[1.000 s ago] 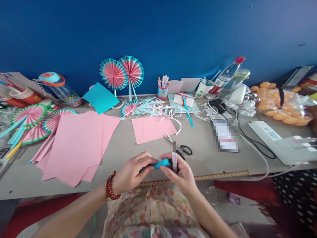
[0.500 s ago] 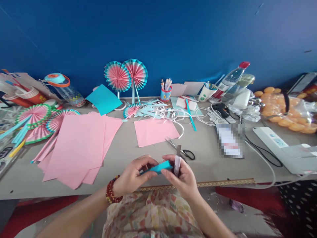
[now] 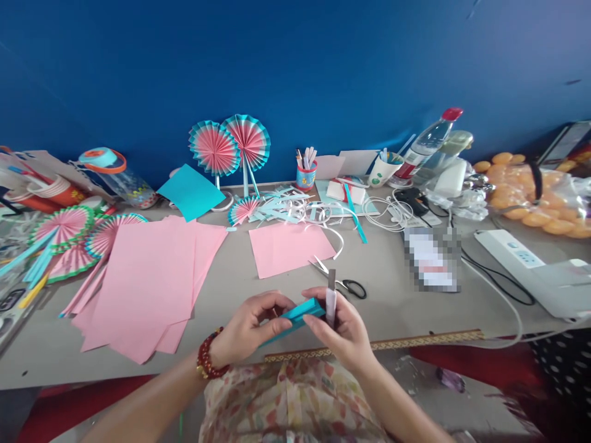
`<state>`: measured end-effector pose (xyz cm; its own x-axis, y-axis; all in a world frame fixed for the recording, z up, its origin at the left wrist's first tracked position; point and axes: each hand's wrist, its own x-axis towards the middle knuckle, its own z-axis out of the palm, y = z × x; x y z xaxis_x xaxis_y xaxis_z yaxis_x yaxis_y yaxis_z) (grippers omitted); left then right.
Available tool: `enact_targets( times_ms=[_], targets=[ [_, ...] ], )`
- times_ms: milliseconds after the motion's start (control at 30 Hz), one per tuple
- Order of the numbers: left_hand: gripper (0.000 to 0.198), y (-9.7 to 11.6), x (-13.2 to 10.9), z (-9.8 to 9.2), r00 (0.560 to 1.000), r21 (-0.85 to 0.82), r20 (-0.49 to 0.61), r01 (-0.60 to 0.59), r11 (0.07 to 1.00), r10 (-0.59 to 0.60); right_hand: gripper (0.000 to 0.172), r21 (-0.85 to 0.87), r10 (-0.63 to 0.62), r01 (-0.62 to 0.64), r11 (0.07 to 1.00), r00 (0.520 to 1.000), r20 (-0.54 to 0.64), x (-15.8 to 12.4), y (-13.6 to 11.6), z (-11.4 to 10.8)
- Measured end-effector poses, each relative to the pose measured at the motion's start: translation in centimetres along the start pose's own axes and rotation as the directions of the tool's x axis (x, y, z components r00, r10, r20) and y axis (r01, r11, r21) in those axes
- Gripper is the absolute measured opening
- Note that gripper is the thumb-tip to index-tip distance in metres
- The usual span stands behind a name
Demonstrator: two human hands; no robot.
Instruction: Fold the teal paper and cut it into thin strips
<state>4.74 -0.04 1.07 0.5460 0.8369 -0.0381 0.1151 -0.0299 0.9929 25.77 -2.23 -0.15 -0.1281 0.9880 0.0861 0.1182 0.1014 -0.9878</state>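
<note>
Both my hands are at the near edge of the grey table (image 3: 383, 307). My left hand (image 3: 252, 327), with a red bead bracelet at the wrist, pinches one end of a folded teal paper strip (image 3: 295, 315). My right hand (image 3: 342, 326) pinches the strip's other end and also holds a small white and grey stick-like tool (image 3: 330, 298) upright against the palm. The strip is slightly tilted, its right end higher. Black-handled scissors (image 3: 344, 284) lie on the table just beyond my right hand.
A stack of pink sheets (image 3: 148, 277) lies left, one pink sheet (image 3: 289, 246) centre. Pink-and-teal paper fans (image 3: 231, 147) stand at the blue wall, others lie far left. Paper scraps, a pen cup (image 3: 305, 174), a bottle (image 3: 427, 141), cables and a power strip (image 3: 517, 255) fill the back and right.
My hands have stayed together on the teal strip, turning it slightly so its right end sits higher. The view has shifted a little.
</note>
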Motion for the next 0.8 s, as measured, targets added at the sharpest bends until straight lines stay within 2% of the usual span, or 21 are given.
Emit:
enact_targets(
  times_ms=[233, 467, 600, 800],
  targets=[
    [0.028, 0.49, -0.24, -0.07, 0.998, 0.143, -0.055, -0.010, 0.990, 0.018, 0.023, -0.013, -0.007, 0.007, 1.000, 1.000, 0.001, 0.11, -0.26, -0.20],
    [0.020, 0.86, -0.57, -0.23, 0.988, 0.254, -0.113, -0.070, 0.965, 0.102, 0.020, -0.022, -0.008, 0.008, 1.000, 1.000, -0.010, 0.19, -0.63, -0.06],
    [0.019, 0.99, -0.81, -0.43, 0.987, 0.296, -0.139, -0.036, 0.955, 0.081, 0.017, -0.001, 0.008, -0.008, 1.000, 1.000, -0.007, 0.03, -0.43, -0.06],
    [0.025, 1.04, -0.92, -0.72, 0.993, 0.234, -0.122, 0.019, 0.972, 0.009, 0.018, 0.005, -0.012, 0.012, 1.000, 1.000, 0.004, -0.15, -0.03, -0.22]
  ],
)
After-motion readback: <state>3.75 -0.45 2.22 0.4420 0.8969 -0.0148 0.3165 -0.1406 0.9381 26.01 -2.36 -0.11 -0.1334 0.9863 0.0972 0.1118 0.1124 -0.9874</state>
